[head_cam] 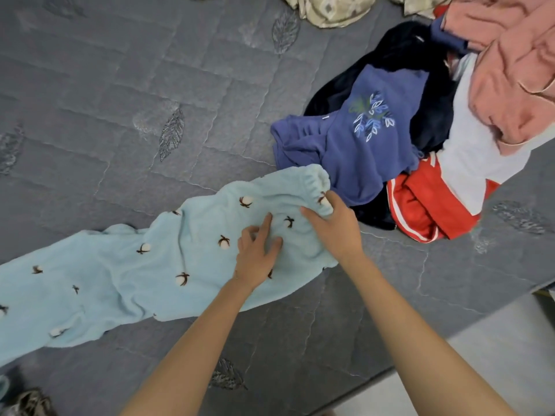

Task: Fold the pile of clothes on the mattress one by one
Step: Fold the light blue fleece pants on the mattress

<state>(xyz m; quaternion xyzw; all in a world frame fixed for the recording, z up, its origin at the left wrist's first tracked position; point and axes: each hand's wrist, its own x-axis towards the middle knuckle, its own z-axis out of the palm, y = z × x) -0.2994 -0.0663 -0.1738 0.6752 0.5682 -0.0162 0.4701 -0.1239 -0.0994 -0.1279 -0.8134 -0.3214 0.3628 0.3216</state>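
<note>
Hands (258, 253) (336, 232) on diagonal trousers (120, 280), waistband (303, 179) toward pile (375, 139)

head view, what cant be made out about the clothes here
Light blue fleece trousers with cotton-boll print: leg ends cut off by the left edge, head view.
Dark navy garment: mostly buried under the blue embroidered sweatshirt, head view; type unclear.
Pink crumpled garment: cut off by the right edge, head view.

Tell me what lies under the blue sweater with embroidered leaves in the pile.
A dark navy garment shows beneath the blue sweater, past its far edge. A red garment with white stripes lies at its lower right edge. Whether anything else lies under it is covered.
</note>
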